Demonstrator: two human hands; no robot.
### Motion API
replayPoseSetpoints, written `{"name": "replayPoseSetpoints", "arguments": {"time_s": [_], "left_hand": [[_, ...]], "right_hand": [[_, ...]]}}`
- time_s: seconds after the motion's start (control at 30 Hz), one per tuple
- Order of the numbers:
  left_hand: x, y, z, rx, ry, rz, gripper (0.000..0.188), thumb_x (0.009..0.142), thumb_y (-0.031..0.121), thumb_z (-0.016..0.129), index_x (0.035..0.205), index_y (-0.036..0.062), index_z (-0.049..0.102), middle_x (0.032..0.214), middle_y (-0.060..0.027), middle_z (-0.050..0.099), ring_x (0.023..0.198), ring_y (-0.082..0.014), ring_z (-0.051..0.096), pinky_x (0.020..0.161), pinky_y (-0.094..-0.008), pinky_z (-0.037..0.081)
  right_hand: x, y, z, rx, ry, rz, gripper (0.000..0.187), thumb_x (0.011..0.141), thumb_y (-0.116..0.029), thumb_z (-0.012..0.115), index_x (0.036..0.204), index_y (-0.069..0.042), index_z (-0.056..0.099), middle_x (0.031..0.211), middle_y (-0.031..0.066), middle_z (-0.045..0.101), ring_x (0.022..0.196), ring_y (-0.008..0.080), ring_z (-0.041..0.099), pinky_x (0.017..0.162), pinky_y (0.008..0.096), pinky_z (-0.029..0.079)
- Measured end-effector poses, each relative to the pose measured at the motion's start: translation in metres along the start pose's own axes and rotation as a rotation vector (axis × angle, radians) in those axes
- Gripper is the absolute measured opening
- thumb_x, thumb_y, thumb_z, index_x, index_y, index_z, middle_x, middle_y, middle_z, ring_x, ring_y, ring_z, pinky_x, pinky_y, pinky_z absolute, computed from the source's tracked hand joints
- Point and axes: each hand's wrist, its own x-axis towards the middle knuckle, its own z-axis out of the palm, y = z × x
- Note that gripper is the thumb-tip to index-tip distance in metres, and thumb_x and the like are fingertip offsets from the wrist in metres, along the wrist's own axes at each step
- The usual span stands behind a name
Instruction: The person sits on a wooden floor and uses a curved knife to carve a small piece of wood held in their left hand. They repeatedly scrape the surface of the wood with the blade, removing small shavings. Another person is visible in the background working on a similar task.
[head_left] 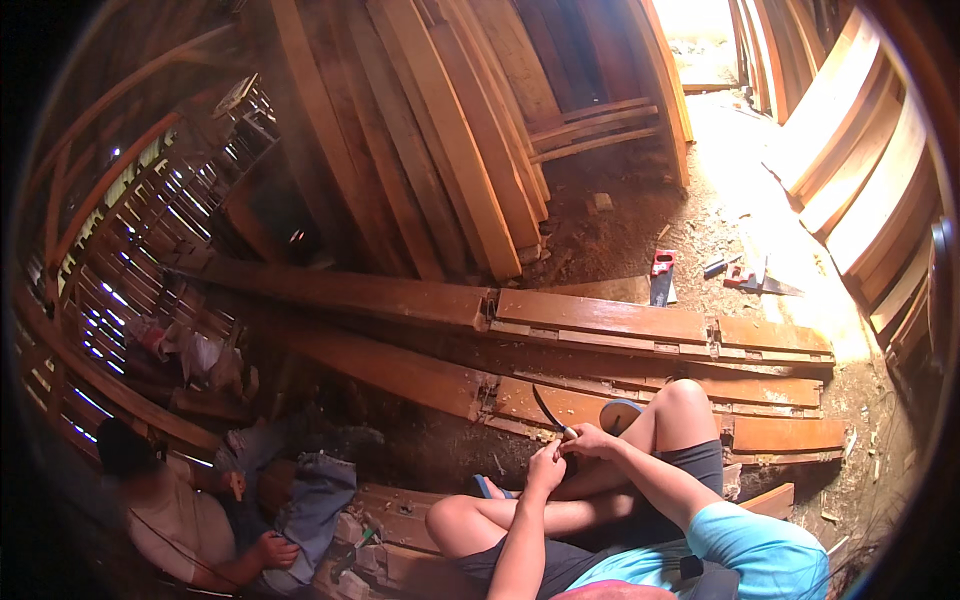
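Both hands meet just right of the frame's centre and low, above the person's crossed bare legs. The left hand (547,466) is closed around something small and dark that the picture does not resolve, while the right hand (592,441) is clenched on the handle end of a curved blade (548,408), whose dark, thin steel arcs away toward 11 o'clock from the knuckles. The blade looks narrow, stiff and light, and I judge it sharp along the inner curve, so the safe place to hold it is the handle where the right hand already sits, fingers kept behind the edge; the steel could be slick and would punish a slipping palm. Just beyond the hands, at 12 o'clock, a reddish jointed plank (640,400) lies flat on the dirt floor, with a second long jointed plank (600,315) farther up; these look heavy and rigid. A blue sandal (618,410) rests beside the raised knee. At 1 o'clock, well apart, a red-handled saw (661,275) lies on the ground. At 8 o'clock another person (180,510) sits low, hands on cloth.
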Motion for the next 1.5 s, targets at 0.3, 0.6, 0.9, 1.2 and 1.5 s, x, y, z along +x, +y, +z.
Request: {"name": "replayPoseSetpoints", "arguments": {"time_s": [0.3, 0.6, 0.9, 1.2, 1.5], "left_hand": [[-0.007, 0.017, -0.011, -0.076, -0.127, -0.091, 0.059, 0.077, 0.007, 0.052, 0.135, 0.0106, 0.046, 0.107, -0.0254, 0.061, 0.100, -0.0380, 0.060, 0.087, -0.0429, 0.048], [0.005, -0.008, 0.003, -0.115, 0.125, -0.020, 0.036, 0.077, 0.006, 0.056, 0.112, 0.0069, 0.061, 0.092, -0.0196, 0.066, 0.088, -0.0352, 0.064, 0.077, -0.0428, 0.052], [0.006, -0.015, 0.010, -0.033, 0.189, 0.091, 0.021, 0.078, 0.012, 0.065, 0.099, 0.0071, 0.065, 0.090, -0.0160, 0.067, 0.083, -0.0321, 0.065, 0.073, -0.0399, 0.052], [0.007, -0.037, 0.004, 0.160, 0.143, 0.082, 0.019, 0.089, 0.018, 0.049, 0.087, 0.0032, 0.062, 0.082, -0.0256, 0.063, 0.081, -0.0449, 0.062, 0.070, -0.0528, 0.050], [0.009, -0.019, -0.006, -0.706, -0.228, -0.521, 0.027, 0.096, 0.032, 0.049, 0.094, 0.0080, 0.061, 0.077, -0.0020, 0.066, 0.060, -0.0081, 0.058, 0.047, -0.0210, 0.042]], "right_hand": [[-0.009, -0.005, -0.001, 0.115, -0.003, 0.000, 0.018, 0.078, -0.023, 0.071, 0.083, -0.007, 0.064, 0.062, -0.0018, 0.053, 0.054, 0.0079, 0.048, 0.047, 0.0239, 0.037], [0.005, 0.004, -0.002, 0.049, 0.034, 0.096, 0.017, 0.080, -0.020, 0.069, 0.089, -0.006, 0.065, 0.067, -0.0002, 0.058, 0.055, 0.0079, 0.050, 0.048, 0.0233, 0.039], [0.009, 0.012, -0.003, 0.127, 0.006, 0.124, 0.017, 0.081, -0.020, 0.069, 0.087, -0.004, 0.065, 0.072, 0.0040, 0.064, 0.056, 0.0086, 0.052, 0.048, 0.0233, 0.041], [0.014, -0.007, 0.006, 0.005, 0.064, 0.023, 0.016, 0.079, -0.022, 0.068, 0.075, -0.007, 0.066, 0.058, 0.0000, 0.057, 0.047, 0.0089, 0.049, 0.044, 0.0251, 0.038], [0.001, 0.010, 0.012, 0.090, 0.269, -0.347, 0.022, 0.078, -0.006, 0.066, 0.098, 0.000, 0.059, 0.082, 0.0087, 0.065, 0.077, 0.0129, 0.061, 0.069, 0.0301, 0.049]]}}
